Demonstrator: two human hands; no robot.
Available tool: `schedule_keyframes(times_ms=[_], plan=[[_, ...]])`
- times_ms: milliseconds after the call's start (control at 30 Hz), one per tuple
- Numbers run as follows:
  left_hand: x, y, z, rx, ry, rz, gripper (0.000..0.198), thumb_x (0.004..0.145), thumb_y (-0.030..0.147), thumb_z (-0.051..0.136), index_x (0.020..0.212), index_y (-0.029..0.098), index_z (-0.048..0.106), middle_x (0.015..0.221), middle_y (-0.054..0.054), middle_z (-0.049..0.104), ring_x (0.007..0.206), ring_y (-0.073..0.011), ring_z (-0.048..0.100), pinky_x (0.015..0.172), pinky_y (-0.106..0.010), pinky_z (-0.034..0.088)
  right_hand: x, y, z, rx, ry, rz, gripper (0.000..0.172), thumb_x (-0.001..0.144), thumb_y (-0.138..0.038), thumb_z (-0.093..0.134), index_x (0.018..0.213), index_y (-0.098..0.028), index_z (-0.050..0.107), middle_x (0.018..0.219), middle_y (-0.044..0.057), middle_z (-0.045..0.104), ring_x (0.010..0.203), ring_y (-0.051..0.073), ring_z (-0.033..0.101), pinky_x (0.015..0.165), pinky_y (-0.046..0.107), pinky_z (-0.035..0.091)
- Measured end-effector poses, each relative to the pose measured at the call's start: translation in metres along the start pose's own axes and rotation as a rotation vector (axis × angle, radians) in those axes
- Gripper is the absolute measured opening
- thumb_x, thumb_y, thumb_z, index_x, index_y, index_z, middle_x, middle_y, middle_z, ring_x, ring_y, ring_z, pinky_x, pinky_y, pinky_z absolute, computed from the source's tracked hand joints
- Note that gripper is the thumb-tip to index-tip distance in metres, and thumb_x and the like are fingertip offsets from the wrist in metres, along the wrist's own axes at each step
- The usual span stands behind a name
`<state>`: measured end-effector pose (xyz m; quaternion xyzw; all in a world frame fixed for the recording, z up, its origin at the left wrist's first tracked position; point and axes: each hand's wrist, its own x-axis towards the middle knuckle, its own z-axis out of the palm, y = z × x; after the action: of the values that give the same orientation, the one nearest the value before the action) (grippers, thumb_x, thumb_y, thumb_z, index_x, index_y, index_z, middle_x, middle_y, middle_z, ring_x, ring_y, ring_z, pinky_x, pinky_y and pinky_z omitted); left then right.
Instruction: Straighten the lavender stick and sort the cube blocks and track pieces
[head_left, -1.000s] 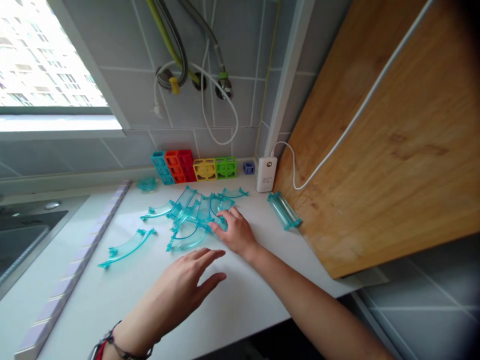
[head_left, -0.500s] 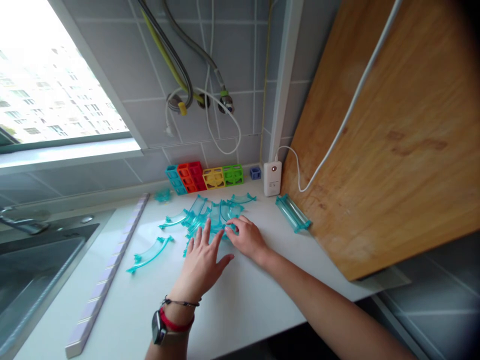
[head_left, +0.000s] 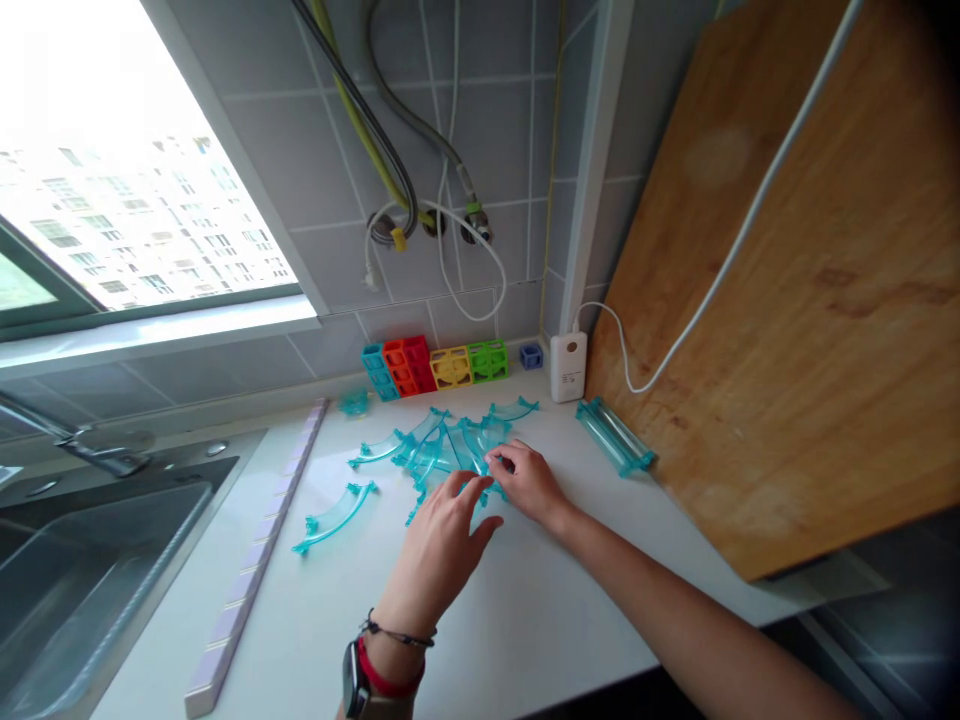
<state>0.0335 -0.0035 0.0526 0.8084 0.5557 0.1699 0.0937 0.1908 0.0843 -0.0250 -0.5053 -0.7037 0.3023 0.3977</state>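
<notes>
A loose pile of clear teal plastic track pieces [head_left: 427,448] lies on the white counter, several of them curved and overlapping. My right hand [head_left: 529,485] is at the pile's right edge, thumb and index finger pinched on the end of a teal track piece [head_left: 480,462]. Close in front of the pile is my left hand [head_left: 446,535], its fingers bent and its thumb held apart, with no piece visible in it; the fingertips are partly hidden. One curved teal track piece [head_left: 337,517] lies by itself to the left.
Along the wall stand teal, red, yellow and green block frames [head_left: 450,368] and a small blue cube [head_left: 531,356]. A white power bank [head_left: 568,368] with a cable is by the wooden board [head_left: 750,300]. Teal tubes [head_left: 616,437] lie beside it. A lilac strip [head_left: 259,560] borders the sink [head_left: 112,590].
My left hand's fingers, spread flat before, are now bent and drawn in. My right hand stays pinched at the pile. The whole view has shifted, so everything appears farther right.
</notes>
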Motion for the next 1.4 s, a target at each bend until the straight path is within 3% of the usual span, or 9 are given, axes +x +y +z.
schedule_keyframes(times_ms=[233, 500, 567, 733, 867, 1033, 1233, 1300, 1400], plan=[[0.0, -0.004, -0.003, -0.088, 0.066, -0.059, 0.042, 0.09, 0.014, 0.065, 0.13, 0.027, 0.059, 0.126, -0.009, 0.061, 0.106, -0.0268, 0.068, 0.09, -0.044, 0.059, -0.001, 0.0, 0.0, -0.002, -0.007, 0.009, 0.025, 0.094, -0.036, 0.057, 0.092, -0.023, 0.077, 0.081, 0.001, 0.064, 0.072, 0.017, 0.06, 0.07, 0.027, 0.046], [0.002, 0.007, -0.02, -0.321, 0.44, -0.038, 0.024, 0.097, 0.018, 0.055, 0.116, 0.024, 0.067, 0.121, -0.008, 0.062, 0.109, -0.0224, 0.063, 0.095, -0.038, 0.054, 0.0, -0.002, -0.001, 0.079, 0.056, -0.009, 0.023, 0.093, -0.033, 0.057, 0.09, -0.021, 0.076, 0.082, 0.003, 0.067, 0.071, 0.017, 0.06, 0.071, 0.028, 0.047], [-0.001, 0.011, -0.026, -0.507, 0.524, -0.115, 0.019, 0.096, 0.022, 0.06, 0.113, 0.024, 0.068, 0.117, -0.008, 0.065, 0.1, -0.0206, 0.065, 0.088, -0.035, 0.055, 0.0, -0.003, -0.001, 0.135, 0.075, -0.006, 0.023, 0.093, -0.033, 0.057, 0.088, -0.02, 0.075, 0.082, 0.003, 0.069, 0.07, 0.017, 0.06, 0.069, 0.028, 0.047], [-0.005, 0.008, -0.04, -1.23, 0.738, -0.291, 0.017, 0.088, 0.021, 0.071, 0.103, 0.024, 0.064, 0.104, -0.001, 0.064, 0.069, -0.0084, 0.057, 0.068, -0.025, 0.054, -0.002, -0.012, -0.005, 0.23, 0.08, -0.033, 0.024, 0.094, -0.036, 0.057, 0.088, -0.019, 0.073, 0.082, 0.002, 0.069, 0.069, 0.016, 0.058, 0.067, 0.027, 0.046], [-0.002, -0.001, -0.043, -1.475, 0.794, -0.326, 0.013, 0.085, 0.016, 0.071, 0.092, 0.022, 0.062, 0.094, 0.002, 0.058, 0.066, -0.006, 0.053, 0.064, -0.021, 0.051, -0.006, -0.025, -0.012, 0.323, 0.015, -0.064, 0.031, 0.097, -0.042, 0.054, 0.087, -0.019, 0.073, 0.08, 0.001, 0.066, 0.069, 0.015, 0.056, 0.064, 0.026, 0.045], [-0.006, 0.008, -0.047, -1.357, 0.903, -0.255, 0.01, 0.085, 0.013, 0.065, 0.087, 0.02, 0.059, 0.094, 0.001, 0.057, 0.06, -0.0058, 0.05, 0.054, -0.021, 0.042, -0.008, -0.029, -0.014, 0.259, -0.017, -0.137, 0.024, 0.095, -0.036, 0.058, 0.085, -0.02, 0.073, 0.081, 0.001, 0.063, 0.068, 0.014, 0.056, 0.062, 0.025, 0.044], [-0.027, 0.024, -0.07, -0.78, 1.223, -0.168, 0.008, 0.082, 0.014, 0.061, 0.087, 0.019, 0.064, 0.084, -0.002, 0.064, 0.064, -0.016, 0.059, 0.053, -0.029, 0.043, -0.002, -0.017, -0.015, 0.158, 0.114, -0.063, 0.016, 0.089, -0.026, 0.057, 0.088, -0.02, 0.073, 0.089, 0.004, 0.065, 0.07, 0.015, 0.057, 0.067, 0.028, 0.049], [-0.032, 0.017, -0.07, -0.701, 1.236, -0.164, 0.008, 0.083, 0.02, 0.058, 0.086, 0.019, 0.066, 0.082, -0.004, 0.066, 0.068, -0.0196, 0.062, 0.052, -0.031, 0.044, 0.001, -0.013, -0.015, 0.126, 0.128, 0.007, 0.018, 0.083, -0.019, 0.057, 0.09, -0.02, 0.073, 0.093, 0.004, 0.064, 0.069, 0.015, 0.057, 0.07, 0.029, 0.051], [-0.037, 0.002, -0.062, -0.765, 1.163, -0.107, 0.028, 0.092, 0.032, 0.045, 0.082, 0.019, 0.068, 0.081, -0.007, 0.067, 0.071, -0.0219, 0.062, 0.051, -0.032, 0.044, 0.002, -0.009, -0.016, 0.133, 0.057, 0.077, 0.029, 0.078, -0.014, 0.054, 0.098, -0.021, 0.074, 0.101, 0.004, 0.063, 0.071, 0.015, 0.059, 0.072, 0.029, 0.053]])
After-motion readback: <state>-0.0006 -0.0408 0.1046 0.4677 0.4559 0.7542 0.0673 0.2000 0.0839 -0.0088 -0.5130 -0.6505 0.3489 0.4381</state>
